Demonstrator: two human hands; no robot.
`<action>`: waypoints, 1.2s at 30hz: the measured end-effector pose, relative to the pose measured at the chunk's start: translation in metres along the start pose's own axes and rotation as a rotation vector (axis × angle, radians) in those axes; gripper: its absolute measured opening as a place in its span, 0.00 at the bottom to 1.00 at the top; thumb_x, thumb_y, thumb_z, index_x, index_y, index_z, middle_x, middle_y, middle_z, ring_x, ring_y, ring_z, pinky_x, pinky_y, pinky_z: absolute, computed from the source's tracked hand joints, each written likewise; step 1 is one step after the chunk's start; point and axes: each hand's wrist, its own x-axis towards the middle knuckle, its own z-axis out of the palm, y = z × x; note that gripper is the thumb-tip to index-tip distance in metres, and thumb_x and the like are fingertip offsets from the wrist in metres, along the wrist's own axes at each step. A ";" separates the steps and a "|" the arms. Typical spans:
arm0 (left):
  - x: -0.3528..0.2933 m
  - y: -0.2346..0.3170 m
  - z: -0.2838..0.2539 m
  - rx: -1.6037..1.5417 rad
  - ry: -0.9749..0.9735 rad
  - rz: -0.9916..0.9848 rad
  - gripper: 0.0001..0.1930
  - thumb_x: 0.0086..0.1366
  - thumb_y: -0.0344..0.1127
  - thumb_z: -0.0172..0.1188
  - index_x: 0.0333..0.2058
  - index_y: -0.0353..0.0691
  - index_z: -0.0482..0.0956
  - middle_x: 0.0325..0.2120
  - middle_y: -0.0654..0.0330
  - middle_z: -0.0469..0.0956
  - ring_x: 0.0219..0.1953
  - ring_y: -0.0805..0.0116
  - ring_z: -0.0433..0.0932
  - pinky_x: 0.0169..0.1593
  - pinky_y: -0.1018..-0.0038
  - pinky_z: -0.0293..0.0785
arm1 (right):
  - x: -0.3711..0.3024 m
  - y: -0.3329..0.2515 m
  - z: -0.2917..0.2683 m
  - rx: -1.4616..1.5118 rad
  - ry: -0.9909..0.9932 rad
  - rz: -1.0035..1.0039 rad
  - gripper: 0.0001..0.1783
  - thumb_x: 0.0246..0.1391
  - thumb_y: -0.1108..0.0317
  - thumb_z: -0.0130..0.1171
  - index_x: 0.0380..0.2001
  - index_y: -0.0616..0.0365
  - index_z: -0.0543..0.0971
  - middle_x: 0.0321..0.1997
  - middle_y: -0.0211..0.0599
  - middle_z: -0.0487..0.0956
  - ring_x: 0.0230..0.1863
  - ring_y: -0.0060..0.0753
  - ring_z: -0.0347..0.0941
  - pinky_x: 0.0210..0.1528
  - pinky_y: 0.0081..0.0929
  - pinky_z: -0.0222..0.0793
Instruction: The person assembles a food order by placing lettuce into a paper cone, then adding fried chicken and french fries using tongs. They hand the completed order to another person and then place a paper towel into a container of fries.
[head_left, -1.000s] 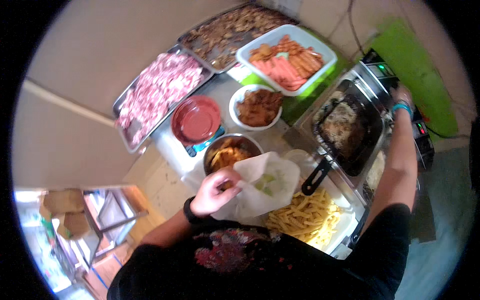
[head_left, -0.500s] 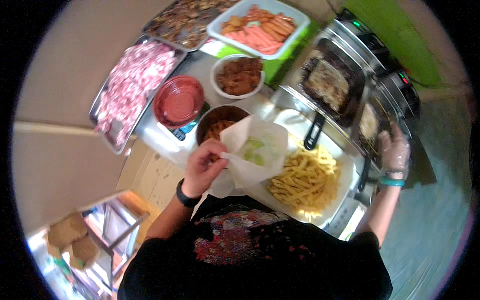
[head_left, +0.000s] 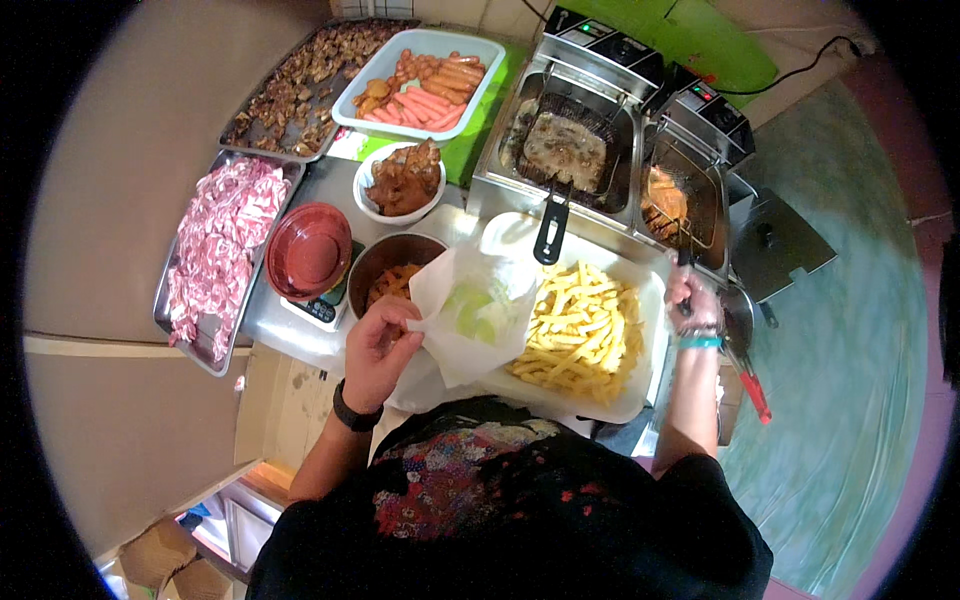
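My left hand [head_left: 378,350], bare and with a black watch at its wrist, pinches the edge of a white paper bag [head_left: 450,345] with pale green leafy pieces [head_left: 474,312] inside. The bag overlaps a steel pot [head_left: 370,262] of orange-brown food and the near corner of a white tray [head_left: 652,372] of French fries [head_left: 588,340]. In a clear plastic glove with a teal band, my right hand [head_left: 694,300] closes round the black handle of a fryer basket [head_left: 682,232]. A browned fried piece [head_left: 662,200] lies in that basket, in the right-hand fryer [head_left: 722,262].
Another basket [head_left: 565,150] with a black handle sits in the left fryer's bubbling oil. Raw sliced meat fills a metal tray [head_left: 222,345]; beside it are red bowls [head_left: 308,250] on a scale. Beyond stand a white bowl [head_left: 362,188] and a sausage tray [head_left: 490,55]. Red-handled tongs [head_left: 754,395] hang at right.
My right hand has come from over the right fryer down to the basket handle and closed on it. The browned piece shows higher and clearer. The view has shifted.
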 end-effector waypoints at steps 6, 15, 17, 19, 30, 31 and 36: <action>-0.002 -0.009 0.014 0.050 -0.060 0.065 0.07 0.52 0.20 0.53 0.29 0.37 0.66 0.31 0.62 0.66 0.36 0.74 0.65 0.40 0.81 0.62 | 0.013 -0.008 -0.037 -0.194 0.070 -0.064 0.12 0.51 0.66 0.49 0.36 0.63 0.67 0.18 0.28 0.67 0.14 0.19 0.58 0.16 0.16 0.57; -0.002 -0.013 0.040 0.057 -0.155 0.106 0.07 0.52 0.20 0.53 0.29 0.37 0.66 0.31 0.61 0.67 0.37 0.72 0.66 0.41 0.80 0.62 | 0.004 -0.011 -0.089 -0.887 0.686 -0.599 0.20 0.54 0.54 0.44 0.35 0.62 0.73 0.33 0.39 0.76 0.32 0.30 0.72 0.32 0.29 0.69; -0.001 -0.015 0.046 0.055 -0.148 0.155 0.07 0.51 0.20 0.53 0.29 0.36 0.66 0.30 0.61 0.67 0.35 0.72 0.67 0.41 0.79 0.63 | -0.019 0.005 -0.056 -0.795 0.635 -0.926 0.18 0.56 0.58 0.43 0.42 0.60 0.70 0.40 0.38 0.74 0.41 0.29 0.69 0.42 0.30 0.65; 0.001 -0.020 0.052 0.162 -0.172 0.195 0.06 0.51 0.20 0.53 0.28 0.35 0.67 0.28 0.61 0.68 0.33 0.70 0.68 0.39 0.79 0.63 | -0.048 0.018 -0.035 -0.787 0.574 -0.962 0.20 0.56 0.62 0.43 0.49 0.60 0.65 0.46 0.37 0.71 0.45 0.28 0.66 0.47 0.29 0.61; 0.036 -0.035 0.087 0.347 -0.641 0.318 0.04 0.50 0.23 0.54 0.26 0.35 0.69 0.27 0.58 0.71 0.34 0.62 0.70 0.40 0.73 0.65 | -0.157 0.138 -0.036 -0.692 0.634 -0.980 0.21 0.55 0.62 0.45 0.49 0.65 0.65 0.43 0.38 0.71 0.44 0.27 0.66 0.46 0.26 0.61; 0.042 -0.044 0.090 0.406 -0.684 0.379 0.04 0.51 0.23 0.53 0.27 0.35 0.69 0.28 0.58 0.71 0.34 0.63 0.71 0.41 0.74 0.66 | -0.168 0.153 -0.040 -0.637 0.659 -1.010 0.23 0.54 0.58 0.46 0.49 0.63 0.66 0.42 0.36 0.71 0.43 0.26 0.66 0.45 0.26 0.61; 0.050 -0.083 0.100 0.505 -0.740 0.326 0.04 0.51 0.24 0.53 0.28 0.35 0.71 0.27 0.54 0.71 0.33 0.58 0.71 0.37 0.70 0.67 | -0.229 0.222 -0.009 -0.770 1.101 -0.801 0.13 0.50 0.66 0.46 0.37 0.62 0.73 0.33 0.30 0.73 0.34 0.21 0.67 0.37 0.21 0.64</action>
